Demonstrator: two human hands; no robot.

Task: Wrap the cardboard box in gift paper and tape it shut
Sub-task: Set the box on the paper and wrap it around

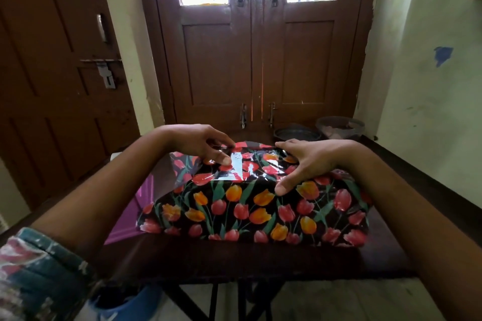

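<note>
Near edge: a patterned sleeve [34, 268] is showing at the lower left of the frame; the front lip of the dark table [234, 260] is running across just below the parcel.
Task's thing: the cardboard box is sitting mid-table, at the centre of the frame, wholly covered by tulip-print gift paper [247, 214]; no cardboard is showing.
Right hand [307, 164]: is lying released and splayed, fingers on the top face and thumb on the near face, bracing the parcel and grasping nothing.
Left hand [200, 146]: is pressing fingertips onto a clear tape strip [236, 164] on the top face; nothing is clasped in it.
Step in hand (judged): the top seam is being taped down.
Doing it well: rubbing along the strip from its middle outward, with the right hand holding the paper taut, should avoid creases and bubbles.
Edges: a purple sheet [135, 206] is jutting out at the parcel's left end; whether that end is folded shut, I cannot tell.
Open room: bare table is lying in front of the parcel and to its right.
Far: two dark basins [297, 134] are standing beyond the parcel, before a brown double door [258, 60].
</note>
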